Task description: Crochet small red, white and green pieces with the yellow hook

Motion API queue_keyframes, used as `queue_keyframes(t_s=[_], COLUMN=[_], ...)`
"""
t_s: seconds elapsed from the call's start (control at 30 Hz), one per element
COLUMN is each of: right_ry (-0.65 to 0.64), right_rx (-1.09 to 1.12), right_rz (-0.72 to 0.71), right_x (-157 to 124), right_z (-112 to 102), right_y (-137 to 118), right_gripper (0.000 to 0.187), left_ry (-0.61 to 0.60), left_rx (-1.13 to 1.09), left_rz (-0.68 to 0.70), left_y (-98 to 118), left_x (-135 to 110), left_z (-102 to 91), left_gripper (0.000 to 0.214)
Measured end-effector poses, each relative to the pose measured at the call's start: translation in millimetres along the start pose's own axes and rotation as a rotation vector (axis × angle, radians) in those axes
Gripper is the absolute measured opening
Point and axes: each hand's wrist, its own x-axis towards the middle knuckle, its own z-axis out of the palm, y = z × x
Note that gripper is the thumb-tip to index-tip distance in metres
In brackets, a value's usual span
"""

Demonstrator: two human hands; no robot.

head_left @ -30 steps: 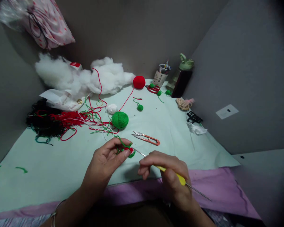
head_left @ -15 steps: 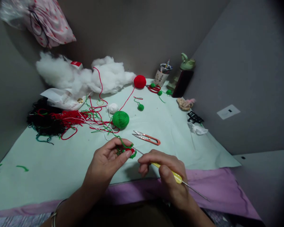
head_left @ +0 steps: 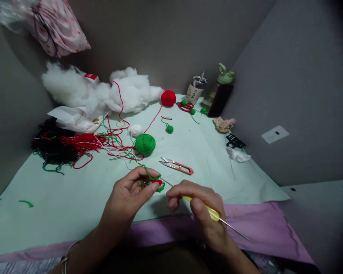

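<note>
My left hand (head_left: 131, 194) pinches a small red, white and green crochet piece (head_left: 161, 186) between thumb and fingers. Green yarn (head_left: 146, 169) runs over its index finger. In my right hand (head_left: 198, 207) is a crochet hook with a yellow handle (head_left: 213, 214), its thin shaft pointing left. The hook's tip meets the green edge of the piece; whether a loop sits on it is too small to tell. Just beyond my hands lie orange-handled thread snips (head_left: 177, 166). A green yarn ball (head_left: 145, 144) rests behind my left hand.
Tangled red and black yarn (head_left: 57, 144) covers the table's left side, with white stuffing (head_left: 131, 91) behind. A red yarn ball (head_left: 168, 98), red-handled scissors (head_left: 185, 107), a pen cup (head_left: 194, 91) and a green bottle (head_left: 224, 82) stand at the back. Walls border the table.
Almost nothing differs. The whole view has shifted very slightly, and both hands keep the same hold on the crochet piece and hook.
</note>
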Motion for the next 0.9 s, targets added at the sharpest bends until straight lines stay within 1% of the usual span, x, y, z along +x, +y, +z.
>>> queue_keyframes(t_s=[0.2,0.33,0.5,0.6,0.67,0.77,0.83,0.9], right_ry=[-0.007,-0.011,-0.002,-0.01,-0.022,-0.02,0.037,0.108], right_rx=[-0.016,-0.032,-0.151,-0.181,-0.191,-0.195,-0.176,-0.172], right_rz=[-0.002,0.0,-0.057,-0.083,-0.089,-0.1,-0.099,-0.103], right_x=[1.4,1.6,2.6,3.4,4.2,5.1,4.8,4.0], right_z=[0.4,1.1,4.6,5.4,5.2,6.0,7.9,10.4], right_y=[1.9,2.4,-3.1,-3.9,-2.3,1.3,3.6,5.5], right_gripper=[0.043,0.042,0.036,0.036,0.037,0.038,0.037,0.038], left_ry=[-0.018,-0.007,-0.008,-0.011,-0.025,-0.067,-0.089,-0.091], left_rx=[-0.014,-0.01,-0.033,-0.054,-0.074,-0.108,-0.118,-0.115], left_rz=[0.019,0.013,0.001,0.004,-0.011,-0.033,-0.051,-0.074], left_y=[-1.0,-0.8,-3.6,-4.4,-3.7,-1.8,-0.3,1.3], left_x=[-0.3,-0.9,-1.6,-0.8,-0.1,0.2,-0.2,-0.9], left_z=[1.2,1.9,2.2,2.5,2.9,3.3,3.2,3.1], left_gripper=[0.01,0.01,0.014,0.014,0.018,0.035,0.045,0.048])
